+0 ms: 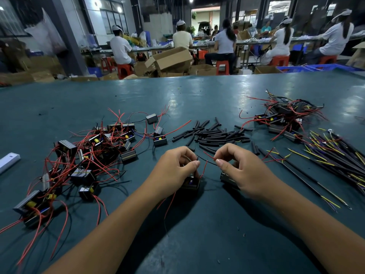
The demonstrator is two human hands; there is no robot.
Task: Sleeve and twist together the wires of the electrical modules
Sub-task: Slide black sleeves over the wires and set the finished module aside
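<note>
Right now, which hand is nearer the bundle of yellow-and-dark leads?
Right. The right hand sits just left of the lead bundle; the left hand is farther left, beyond it.

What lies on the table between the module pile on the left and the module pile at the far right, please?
In the head view, a scatter of short black sleeve tubes lies between the left module pile and the right module pile.

The desk [177, 95] is a glossy dark teal. The modules [88, 155] on it are black with silvery striped sides, yellow and blue parts inside, and red and black wires [110, 169], while the loose sleeves [213, 135] are plain black. The bundled leads [335, 155] are black with yellow and purple strands, and the stools [223, 67] beyond are red-orange.
</note>
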